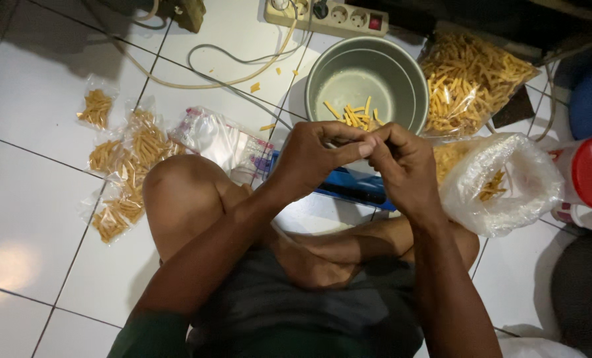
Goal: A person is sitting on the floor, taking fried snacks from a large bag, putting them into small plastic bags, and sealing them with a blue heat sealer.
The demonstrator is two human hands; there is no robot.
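Your left hand (316,156) and right hand (402,162): fingertips pinched together, contents unclear. Beyond them, bowl (365,83) nearly empty; filled packets (127,169) lie leftward.

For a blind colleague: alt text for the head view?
Seated on white tile, a person's left hand and right hand pinch together above a metal pot of yellow snack sticks; small filled bags lie left.
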